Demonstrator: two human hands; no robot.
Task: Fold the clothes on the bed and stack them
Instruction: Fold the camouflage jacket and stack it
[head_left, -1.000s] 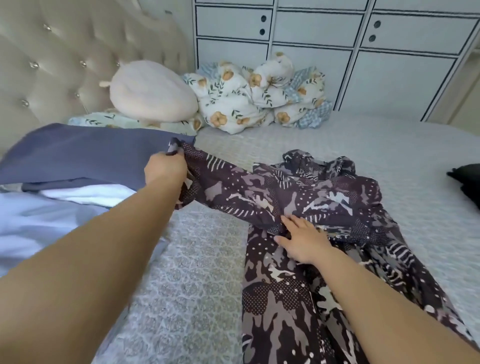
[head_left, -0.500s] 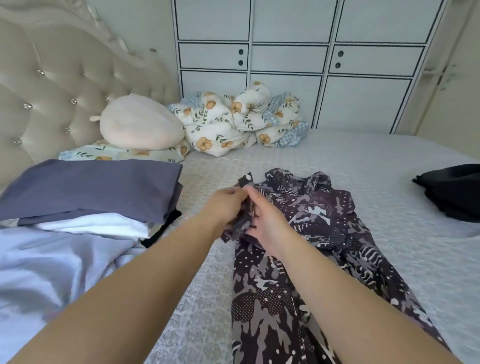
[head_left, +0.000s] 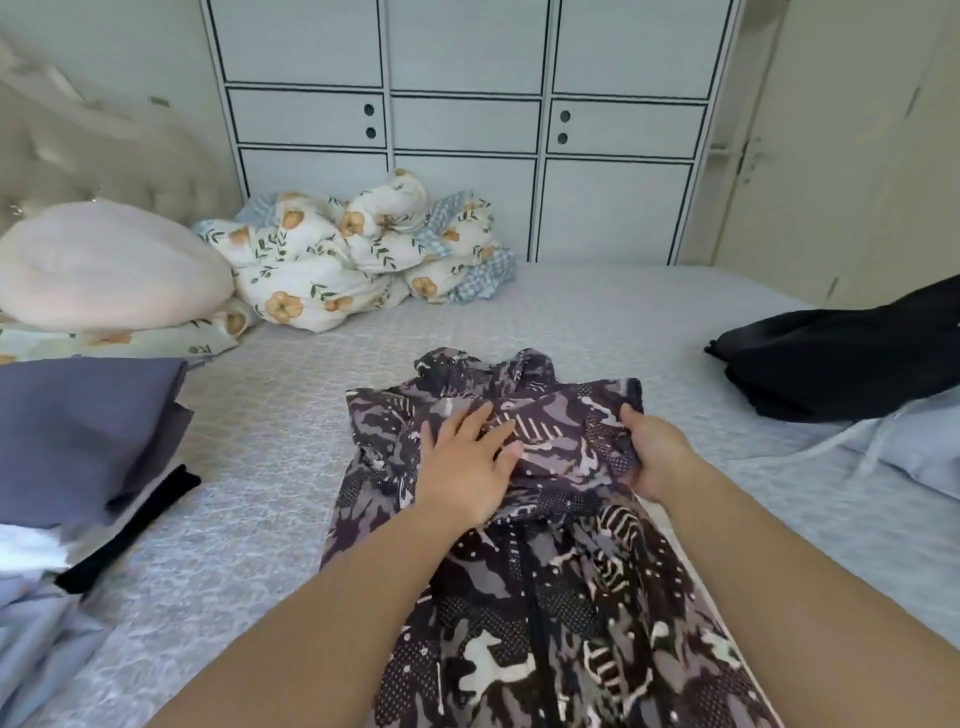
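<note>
Grey bed (head_left: 270, 467): left hand (head_left: 467, 467) flat on patterned garment (head_left: 561, 623), right hand (head_left: 655, 457) gripping its edge.

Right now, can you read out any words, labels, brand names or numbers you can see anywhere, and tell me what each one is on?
Floral pillowcase, near its front edge: a small dark mark that may be lettering, too blurred to read.
Patterned garment, wardrobe, dark blue folded cloth, black garment: no text, label or number visible.
</note>
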